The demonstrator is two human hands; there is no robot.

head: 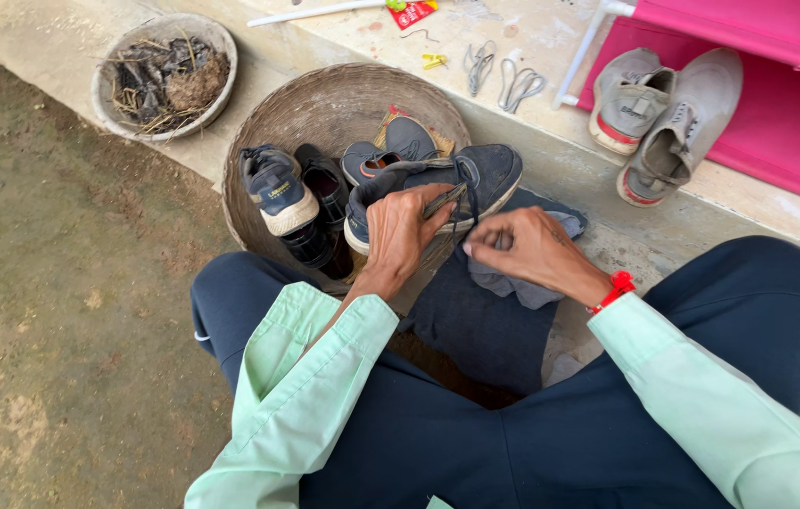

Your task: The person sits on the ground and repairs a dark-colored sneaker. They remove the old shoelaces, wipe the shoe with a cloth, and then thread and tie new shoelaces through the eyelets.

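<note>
A dark blue sneaker (475,170) with a pale sole rests on the rim of a wide woven basket (324,104), tipped toward me. My left hand (400,231) grips its side and tongue, with a thin metal tool pinched along the fingers. My right hand (522,247) is closed on the shoe's dark lace, just right of the sneaker. A red band circles that wrist. A grey-blue cloth (532,283) lies under my right hand, over my knee.
Inside the basket lie a grey-blue sneaker (277,188), a black shoe (320,212) and another blue shoe (395,146). A bowl of dry debris (166,75) sits at far left. Two grey shoes (664,118) lean on a pink rack (777,104). Loose laces (503,75) lie on the concrete.
</note>
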